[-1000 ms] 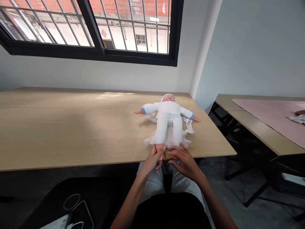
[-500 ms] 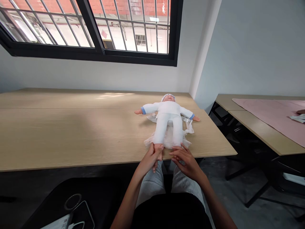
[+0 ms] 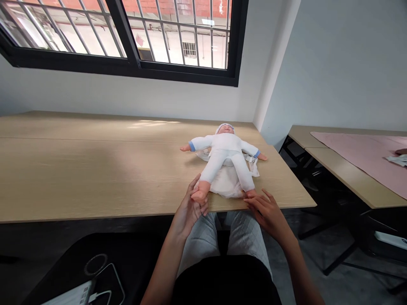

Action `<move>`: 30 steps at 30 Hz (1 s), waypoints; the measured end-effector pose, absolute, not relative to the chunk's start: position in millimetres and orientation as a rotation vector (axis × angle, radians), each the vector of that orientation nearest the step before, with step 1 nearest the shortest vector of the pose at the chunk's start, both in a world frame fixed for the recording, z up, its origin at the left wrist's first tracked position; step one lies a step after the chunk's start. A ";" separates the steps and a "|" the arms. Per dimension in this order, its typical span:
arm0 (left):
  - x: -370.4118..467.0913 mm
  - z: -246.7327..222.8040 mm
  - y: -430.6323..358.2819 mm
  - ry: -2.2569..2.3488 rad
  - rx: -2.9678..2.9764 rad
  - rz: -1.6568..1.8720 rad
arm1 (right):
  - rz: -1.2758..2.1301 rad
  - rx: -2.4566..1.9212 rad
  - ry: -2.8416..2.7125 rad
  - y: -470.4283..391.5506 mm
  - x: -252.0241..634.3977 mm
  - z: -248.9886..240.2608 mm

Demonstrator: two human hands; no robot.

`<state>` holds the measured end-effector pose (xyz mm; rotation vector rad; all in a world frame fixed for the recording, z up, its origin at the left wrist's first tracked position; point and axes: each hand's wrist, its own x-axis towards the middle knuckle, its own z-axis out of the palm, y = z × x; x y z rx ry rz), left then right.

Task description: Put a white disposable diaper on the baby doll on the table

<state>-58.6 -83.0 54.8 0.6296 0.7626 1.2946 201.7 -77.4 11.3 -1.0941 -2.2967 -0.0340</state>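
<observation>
A baby doll (image 3: 226,146) in a white suit with blue cuffs lies face up on the wooden table (image 3: 95,178), arms spread and head toward the wall. Its legs are parted, bare feet at the front edge. Under its hips and between its legs lies an opened white diaper (image 3: 226,182), its side tabs sticking out. My left hand (image 3: 187,212) is around the doll's foot on the left, fingers beneath and behind it. At the other foot, my right hand (image 3: 265,212) has its bent fingers over the toes, partly hiding them.
A second table (image 3: 343,163) with a pink cloth (image 3: 362,152) stands at right; part of a person's hand (image 3: 401,151) shows at its edge beside white material. On a black chair (image 3: 127,250) at lower left lies a white device (image 3: 71,294) with a cable. A barred window is ahead.
The doll's legs have moved apart, my left hand going left and my right hand right with the feet. More of the diaper shows between them.
</observation>
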 end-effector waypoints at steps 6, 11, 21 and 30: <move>-77.5 45.8 -77.9 0.744 0.633 1.358 | -0.256 -1.380 -2.223 -71.8 192.6 11.4; -68.0 45.0 -80.2 1.139 1.035 1.384 | -0.483 -1.588 -2.102 -60.0 162.7 9.9; -58.6 28.4 -79.7 1.496 1.762 1.442 | -0.342 -1.630 -2.349 -48.0 117.9 18.8; -66.1 23.7 -65.2 2.020 2.589 0.779 | -0.124 -1.756 -2.259 -38.0 129.7 28.0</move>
